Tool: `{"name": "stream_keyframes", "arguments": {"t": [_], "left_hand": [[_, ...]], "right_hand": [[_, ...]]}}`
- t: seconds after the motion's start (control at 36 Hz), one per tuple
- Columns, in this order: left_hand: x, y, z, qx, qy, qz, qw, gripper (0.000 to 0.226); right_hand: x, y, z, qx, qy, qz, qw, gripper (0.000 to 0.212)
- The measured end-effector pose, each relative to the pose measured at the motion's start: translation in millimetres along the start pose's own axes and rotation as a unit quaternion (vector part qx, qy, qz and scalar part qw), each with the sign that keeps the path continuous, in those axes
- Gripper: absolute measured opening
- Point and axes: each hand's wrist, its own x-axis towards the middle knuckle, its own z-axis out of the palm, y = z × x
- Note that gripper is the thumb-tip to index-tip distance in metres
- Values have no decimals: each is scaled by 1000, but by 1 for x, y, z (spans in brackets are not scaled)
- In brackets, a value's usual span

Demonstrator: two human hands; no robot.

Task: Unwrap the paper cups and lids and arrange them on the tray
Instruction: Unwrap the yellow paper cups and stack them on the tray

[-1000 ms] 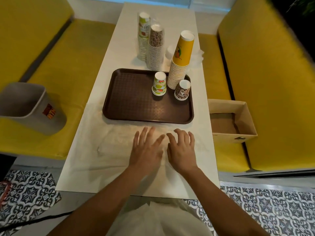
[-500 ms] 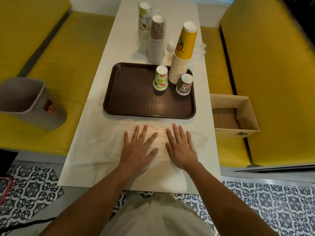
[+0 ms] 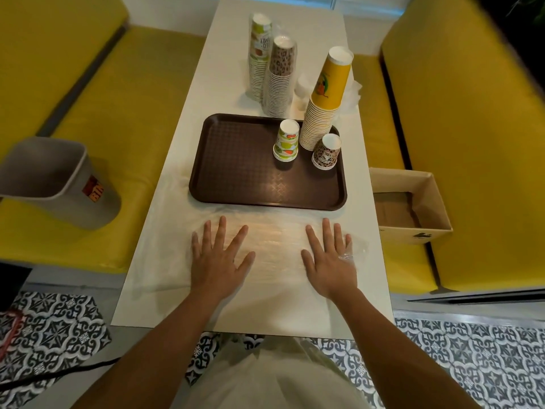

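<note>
Both hands lie flat, palms down, fingers straight and spread. Left hand (image 3: 216, 261) and right hand (image 3: 328, 262) press on a sheet of clear plastic film (image 3: 274, 242) spread over the near end of the white worktop (image 3: 227, 69). Neither grips anything. The hands are apart with film between them, and a bit of film is crinkled at the right hand's outer edge.

Brown tray (image 3: 236, 172) sits just beyond the fingertips, not touched. On its right side:
- short fruit-print cup stack (image 3: 286, 141), upside down
- short brown-patterned cup stack (image 3: 326, 153), upside down, near the first but apart
- tall yellow cup stack (image 3: 326, 95), upside down at the far right corner, leaning slightly, right behind the two short ones

Past the tray on the worktop are two tall stacks in clear sleeves: wrapped fruit-print stack (image 3: 259, 57) and wrapped brown-patterned stack (image 3: 280, 75), side by side, contact unclear. Whitish translucent stuff (image 3: 302, 88) sits between them and the yellow stack, partly hidden by it. Can't tell what it is.

Grey bin (image 3: 50, 178) on the left yellow bench (image 3: 132, 98). Open cardboard box (image 3: 413, 228) on the right bench, beside the worktop edge.
</note>
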Motion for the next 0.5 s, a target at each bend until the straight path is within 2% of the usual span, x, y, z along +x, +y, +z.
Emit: {"name": "stream_keyframes", "arguments": {"t": [0.14,0.22,0.31,0.36,0.42,0.5], "left_hand": [[-3,-14,-5,12,16,-9,1000,68],[-3,-27,-8,5,26,16,1000,66],[-2,-46,-13,-21,73,46,996,56],[0,-58,-19,-24,105,26,994,52],[1,-68,-21,-25,96,-10,995,59],[-1,-78,-14,-12,37,-27,999,75]], "right_hand": [[-3,1,-2,11,1,20,1000,61],[-3,2,-3,20,-2,24,1000,61],[-3,3,-4,24,0,22,999,61],[-3,1,-5,17,2,25,1000,62],[-3,-2,-6,17,-2,33,999,63],[-2,-14,-11,21,-3,49,999,65]]}}
